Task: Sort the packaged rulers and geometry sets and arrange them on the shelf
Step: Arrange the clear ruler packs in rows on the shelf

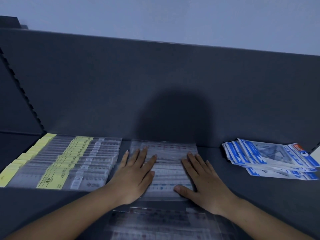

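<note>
**Entry: middle ruler stack, being squared up**

Location: on the dark shelf [233,201], centre.

The left hand [136,174] lies flat on the middle ruler stack [167,163] at its left edge and the right hand [202,181] at its right. Fingers are straight and spread, pressing, gripping nothing.

- Left of the stack, just beside it: yellow-labelled rulers [65,161], in a row.
- Right of it, well apart: blue geometry sets [270,158], fanned.
- Nearer than it: more clear packets [155,222], blurred.

Handling: slippery sleeves, I'd judge. Press evenly, draw both edges in together, and keep clear of the yellow row.

Left hand [136,177]: bare, slim fingers, nails short and plain. Behind wrist, left forearm [69,215] bare up to picture edge. Right hand [202,184]: bare also, same short plain nails, thumbnail well visible. Behind its wrist, right forearm [259,219] bare likewise. Light dim, finer detail not readable.
</note>
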Available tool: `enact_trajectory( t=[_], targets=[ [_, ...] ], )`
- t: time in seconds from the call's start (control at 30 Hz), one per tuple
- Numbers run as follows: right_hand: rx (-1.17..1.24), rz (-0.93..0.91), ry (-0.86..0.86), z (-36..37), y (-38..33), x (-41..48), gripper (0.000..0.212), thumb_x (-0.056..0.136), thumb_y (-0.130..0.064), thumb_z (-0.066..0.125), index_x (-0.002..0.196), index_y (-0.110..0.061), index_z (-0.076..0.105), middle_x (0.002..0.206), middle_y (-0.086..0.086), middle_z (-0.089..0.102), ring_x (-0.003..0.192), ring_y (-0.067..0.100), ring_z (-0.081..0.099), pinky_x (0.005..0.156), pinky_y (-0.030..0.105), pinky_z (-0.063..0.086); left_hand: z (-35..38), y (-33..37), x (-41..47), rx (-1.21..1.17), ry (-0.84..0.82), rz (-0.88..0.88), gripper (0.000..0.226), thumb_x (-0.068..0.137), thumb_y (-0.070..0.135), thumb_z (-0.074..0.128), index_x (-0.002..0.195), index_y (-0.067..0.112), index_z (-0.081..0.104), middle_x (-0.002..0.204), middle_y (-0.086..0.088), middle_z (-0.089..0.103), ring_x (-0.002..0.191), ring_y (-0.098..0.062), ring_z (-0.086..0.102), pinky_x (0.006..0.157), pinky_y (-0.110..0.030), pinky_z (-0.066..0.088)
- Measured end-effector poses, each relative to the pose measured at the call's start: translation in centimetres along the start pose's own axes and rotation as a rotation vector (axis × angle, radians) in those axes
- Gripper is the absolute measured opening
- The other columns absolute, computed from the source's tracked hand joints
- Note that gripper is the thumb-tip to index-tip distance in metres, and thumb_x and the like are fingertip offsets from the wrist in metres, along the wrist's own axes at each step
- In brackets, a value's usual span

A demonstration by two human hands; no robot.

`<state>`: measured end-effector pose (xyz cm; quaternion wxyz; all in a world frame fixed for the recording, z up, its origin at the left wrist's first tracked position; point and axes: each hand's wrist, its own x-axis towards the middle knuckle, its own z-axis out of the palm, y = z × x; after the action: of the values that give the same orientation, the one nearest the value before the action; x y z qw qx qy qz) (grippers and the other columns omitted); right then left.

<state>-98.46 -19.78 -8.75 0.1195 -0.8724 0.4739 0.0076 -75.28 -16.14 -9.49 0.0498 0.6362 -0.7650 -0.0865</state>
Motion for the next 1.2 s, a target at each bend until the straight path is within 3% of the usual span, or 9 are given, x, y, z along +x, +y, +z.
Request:
enact_trajectory(
  t=[0.13, 0.2, 0.27, 0.37, 0.47, 0.6, 0.77, 0.97, 1.2],
  targets=[
    [0.315, -0.088, 0.172, -1.6, -0.5, -1.5, 0.085, 0.070, -0.086, 0.025, 0.143, -0.045, 0.007, 0.153, -0.029, -0.005, 0.141, -0.007, -0.006, 0.116, 0.017, 0.004, -1.1, 0.0, -1.0, 0.017, 0.167, 0.088, 0.080, 0.074, 0.067, -0.024, 0.143, 0.026, -0.014, 0.152, 0.005, -0.026, 0.138, -0.005, -0.031, 0.111, -0.033, -0.025],
    [0.368, -0.178, 0.264, -3.0, -0.9, -3.6, 0.053, 0.076, -0.069, 0.047, 0.122, -0.042, 0.044, 0.132, -0.032, 0.032, 0.125, -0.011, 0.034, 0.100, 0.006, 0.027, -2.6, 0.4, -2.3, -0.160, 0.277, 0.165, 0.081, 0.085, 0.070, -0.004, 0.149, 0.024, 0.013, 0.156, 0.011, 0.006, 0.141, 0.004, -0.004, 0.118, -0.024, -0.002],
    [0.313, -0.300, 0.145, -4.1, -1.3, -5.4, 0.037, 0.078, -0.059, 0.057, 0.106, -0.035, 0.056, 0.112, -0.022, 0.047, 0.109, -0.004, 0.048, 0.090, 0.011, 0.037, -4.1, 1.2, -4.4, -0.306, 0.232, 0.268, 0.066, 0.086, 0.073, 0.022, 0.136, 0.035, 0.043, 0.135, 0.028, 0.039, 0.125, 0.014, 0.030, 0.105, -0.010, 0.021],
    [-0.014, -0.417, -0.042, -2.6, -1.0, -6.5, 0.036, 0.081, -0.045, 0.053, 0.116, -0.039, 0.053, 0.107, -0.020, 0.048, 0.097, -0.006, 0.050, 0.085, 0.010, 0.041, -3.3, 2.2, -6.6, -0.128, 0.067, 0.484, 0.044, 0.083, 0.071, 0.039, 0.112, 0.041, 0.054, 0.105, 0.025, 0.055, 0.094, 0.009, 0.047, 0.085, -0.010, 0.028],
    [-0.111, -0.359, 0.007, -1.0, -0.9, -6.4, 0.037, 0.070, -0.043, 0.046, 0.106, -0.040, 0.056, 0.092, -0.021, 0.046, 0.076, -0.008, 0.049, 0.064, 0.006, 0.042, -1.1, 2.3, -7.3, 0.000, 0.053, 0.543, 0.034, 0.091, 0.055, 0.037, 0.114, 0.036, 0.050, 0.107, 0.016, 0.050, 0.089, 0.001, 0.049, 0.075, -0.010, 0.029],
    [0.086, -0.356, -0.072, -1.8, -1.9, -6.8, 0.038, 0.076, -0.061, 0.056, 0.104, -0.035, 0.050, 0.095, -0.023, 0.035, 0.092, -0.009, 0.039, 0.083, 0.011, 0.034, -0.9, 2.5, -7.5, 0.045, 0.105, 0.544, 0.041, 0.086, 0.064, 0.039, 0.111, 0.034, 0.051, 0.099, 0.015, 0.052, 0.086, 0.002, 0.047, 0.072, -0.011, 0.034],
    [0.142, -0.384, -0.035, -2.3, -2.8, -7.5, 0.035, 0.074, -0.063, 0.058, 0.094, -0.037, 0.047, 0.091, -0.025, 0.040, 0.090, -0.013, 0.040, 0.078, 0.005, 0.031, -0.1, 3.8, -7.3, 0.210, 0.203, 0.600, 0.030, 0.068, 0.047, 0.050, 0.083, 0.027, 0.069, 0.076, 0.009, 0.060, 0.064, -0.009, 0.056, 0.049, -0.018, 0.043],
    [-0.025, -0.375, -0.004, -2.3, -3.2, -8.2, 0.052, 0.073, -0.068, 0.052, 0.111, -0.032, 0.057, 0.111, -0.020, 0.045, 0.101, -0.003, 0.043, 0.086, 0.015, 0.037, 0.5, 4.8, -7.3, 0.381, 0.362, 0.612, 0.042, 0.066, 0.034, 0.037, 0.079, 0.022, 0.075, 0.061, 0.009, 0.061, 0.047, -0.009, 0.054, 0.037, -0.017, 0.034],
    [-0.182, -0.353, 0.137, -1.0, -4.4, -8.6, 0.021, 0.072, -0.033, 0.051, 0.077, -0.016, 0.062, 0.079, -0.003, 0.059, 0.069, 0.016, 0.056, 0.057, 0.030, 0.046, 0.1, 4.5, -7.6, 0.346, 0.351, 0.631, 0.048, 0.074, 0.036, 0.036, 0.096, 0.017, 0.074, 0.067, 0.007, 0.065, 0.051, -0.011, 0.059, 0.038, -0.018, 0.036]
  ],
)
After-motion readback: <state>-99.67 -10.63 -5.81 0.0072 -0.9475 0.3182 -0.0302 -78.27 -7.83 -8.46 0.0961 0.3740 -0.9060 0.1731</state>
